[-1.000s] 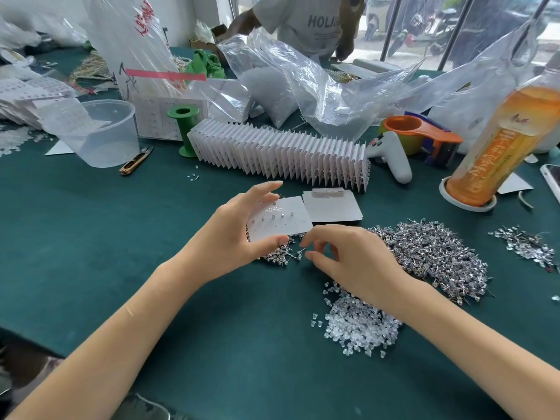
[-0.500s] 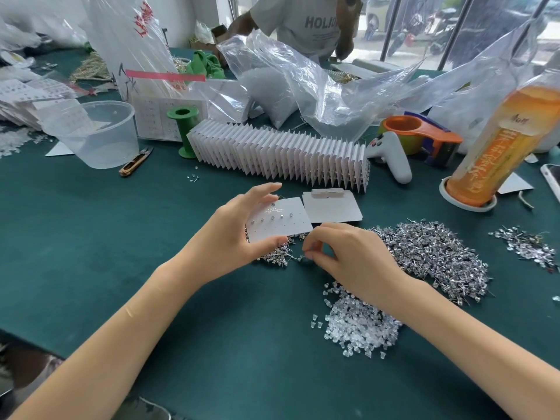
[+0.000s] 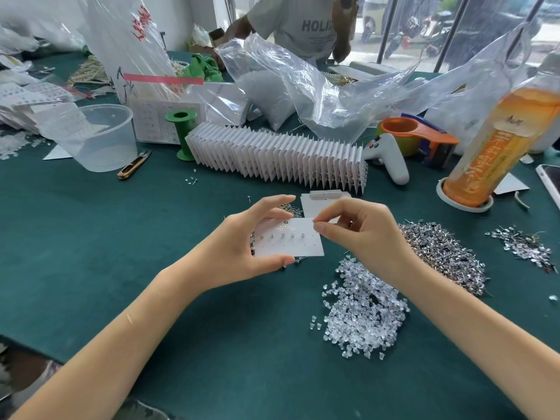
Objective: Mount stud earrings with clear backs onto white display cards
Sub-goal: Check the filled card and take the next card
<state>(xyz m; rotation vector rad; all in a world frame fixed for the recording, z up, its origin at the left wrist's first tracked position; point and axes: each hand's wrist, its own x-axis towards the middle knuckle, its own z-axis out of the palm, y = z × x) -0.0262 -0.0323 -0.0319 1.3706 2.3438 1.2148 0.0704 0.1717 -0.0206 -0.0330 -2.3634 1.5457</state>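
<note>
Far left of the left hand: clear round plastic tub on the dark green felt tabletop, small brass-handled thread snips just right of it. Green plastic spool upright beyond the left hand, touching the left end of a long fanned row of white display cards standing on edge.

Left hand: holds a white rectangular display card above the tabletop, thumb under the bottom edge, fingers curled over the top-left. Card face is toward the camera; one row of five small stud earrings already on it, rows of bare holes below.

Right hand: thumb and forefinger pinch together at the card's top-right corner, touching it. Whatever is between the fingertips is too small to make out. Other fingers curled.

Just behind both hands: another blank white card flat on the tabletop. Below the right wrist: heap of small clear plastic earring backs. Right of the right hand: big pile of loose silver stud earrings, smaller pile further right.

Beyond the right hand: white game controller, orange tape dispenser, tall orange drink bottle standing in a white lid. Crumpled clear plastic bags across the back; a person in a grey T-shirt on the far side.
</note>
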